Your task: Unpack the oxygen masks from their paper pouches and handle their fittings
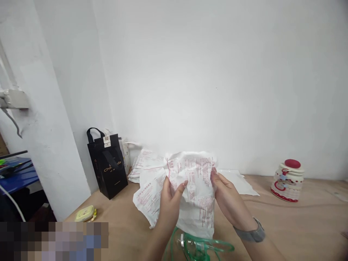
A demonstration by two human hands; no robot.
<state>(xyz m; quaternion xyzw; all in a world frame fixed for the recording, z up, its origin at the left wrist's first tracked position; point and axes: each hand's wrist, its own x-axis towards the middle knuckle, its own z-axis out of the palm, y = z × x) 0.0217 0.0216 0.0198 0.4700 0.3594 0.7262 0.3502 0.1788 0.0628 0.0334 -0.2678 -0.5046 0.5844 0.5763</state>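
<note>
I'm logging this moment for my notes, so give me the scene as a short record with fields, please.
Left hand: pinching the white packet, thumb on its printed face
Right hand: gripping the packet's right edge; gray band on the wrist
Packet print: red
Nearest the camera: clear plastic piece with green tubing, partly out of frame
Behind, near the wall: other printed packets
Left side: black bag, yellow case
Right side: white-and-red canister
Surface: brown tabletop

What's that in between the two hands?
In the head view, a white packet with red print is between the left hand and the right hand; both hold it.
</note>
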